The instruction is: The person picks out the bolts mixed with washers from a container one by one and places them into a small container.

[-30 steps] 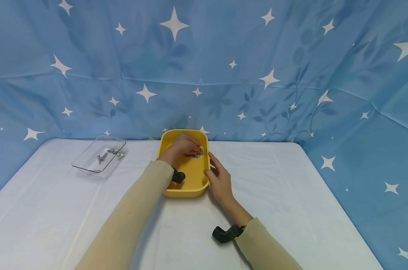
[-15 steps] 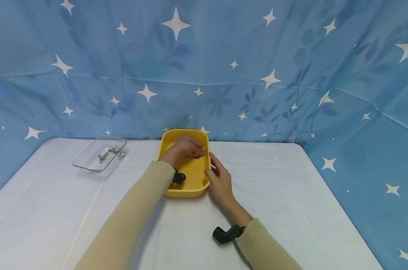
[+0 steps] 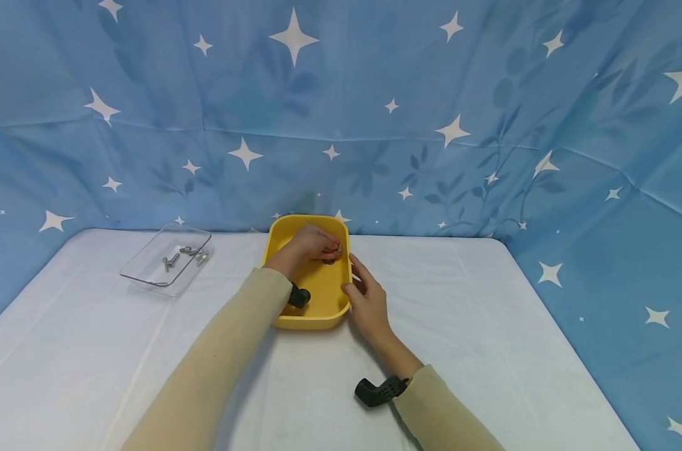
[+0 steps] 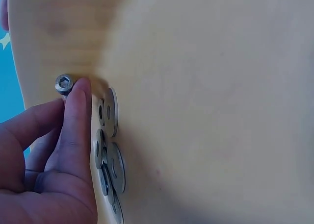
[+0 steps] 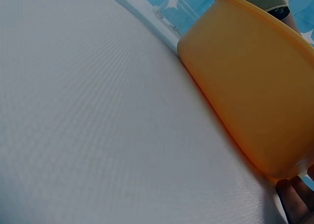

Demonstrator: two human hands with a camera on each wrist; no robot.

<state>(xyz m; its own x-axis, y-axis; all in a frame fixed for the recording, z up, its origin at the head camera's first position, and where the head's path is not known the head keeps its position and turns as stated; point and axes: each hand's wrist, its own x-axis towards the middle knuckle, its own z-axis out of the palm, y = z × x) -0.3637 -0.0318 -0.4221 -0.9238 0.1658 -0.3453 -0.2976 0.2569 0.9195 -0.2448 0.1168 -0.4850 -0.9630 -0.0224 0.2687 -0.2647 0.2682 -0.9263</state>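
Note:
In the left wrist view, my left hand (image 4: 54, 155) pinches a socket-head bolt (image 4: 64, 84), its hex-recessed head showing beyond the fingertips and its shank mostly hidden by them. That hand reaches inside a yellow bin (image 3: 312, 322), near the bin's right wall. Several flat metal washers (image 4: 116, 167), large and small, lie on the bin floor right beside the fingers. From outside, my right hand (image 3: 369, 307) grips the bin's right side, thumb at the rim and fingers along the wall. In the right wrist view, its fingers (image 5: 292, 199) show at the bin's lower corner.
To the left on the white-covered table (image 3: 459, 351) stands a clear plastic box (image 3: 149, 285) with several bolts (image 3: 174, 259) in it. Behind the table hangs a blue curtain (image 3: 363, 175) with white stars.
My left fingers have shifted slightly to the right inside the bin, toward its right wall, with the bolt. The right hand and the bin stay in place.

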